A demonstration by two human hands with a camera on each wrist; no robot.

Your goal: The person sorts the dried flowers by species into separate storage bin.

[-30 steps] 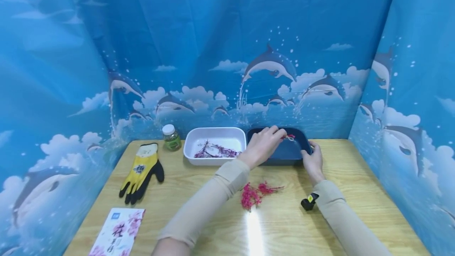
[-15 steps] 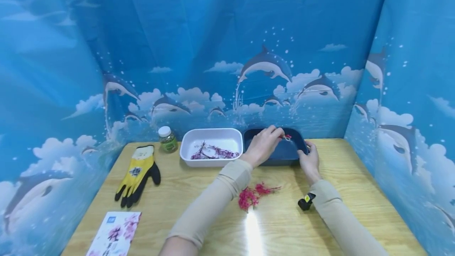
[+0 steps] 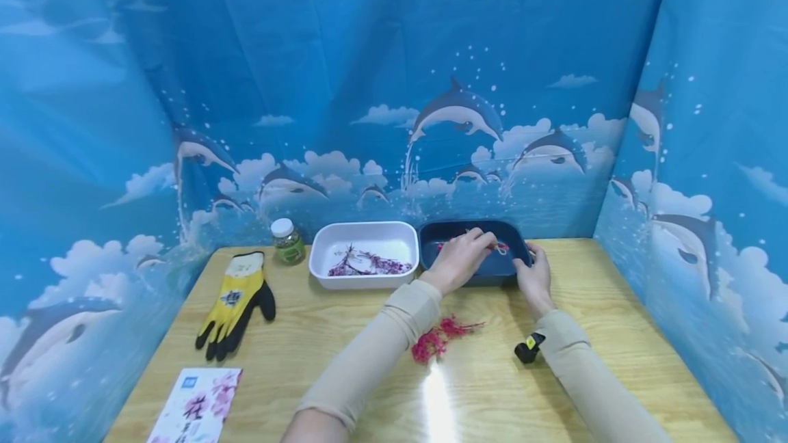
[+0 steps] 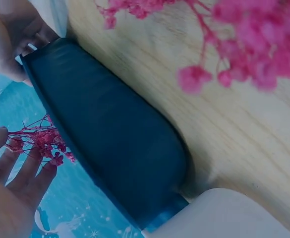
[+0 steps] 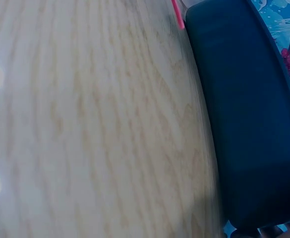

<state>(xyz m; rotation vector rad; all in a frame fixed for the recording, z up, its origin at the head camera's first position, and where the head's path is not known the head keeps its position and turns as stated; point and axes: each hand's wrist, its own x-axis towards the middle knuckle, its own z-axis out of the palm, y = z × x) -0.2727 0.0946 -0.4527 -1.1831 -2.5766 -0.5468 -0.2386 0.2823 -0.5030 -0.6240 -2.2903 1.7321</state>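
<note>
In the left wrist view, my left hand [image 4: 16, 191] pinches a sprig of dried pink flowers [image 4: 44, 141] between thumb and fingers. The head view has this left hand [image 3: 460, 260] over the dark blue tray [image 3: 495, 269], with the sprig's stem end and a pale tie sticking out past the fingers. My right hand [image 3: 534, 282] grips the tray's right end, its thumb at the rim. On the table in front of the tray lie loose pink flower sprigs [image 3: 433, 342]. Touching or close to the dark tray's left side is a white tray [image 3: 363, 282] holding purple flower sprigs [image 3: 372, 264].
Along the left side are a green-labelled jar [image 3: 289, 245] with a white lid, a yellow and black work glove [image 3: 237, 306] and a flower-printed leaflet [image 3: 197, 405]. A blue dolphin-print curtain [image 3: 345, 87] hangs behind the wooden table [image 3: 345, 333].
My left hand has lowered a little into the dark blue tray, and pink blossoms now show to its left. My right hand keeps its grip. The whole head view has shifted slightly.
</note>
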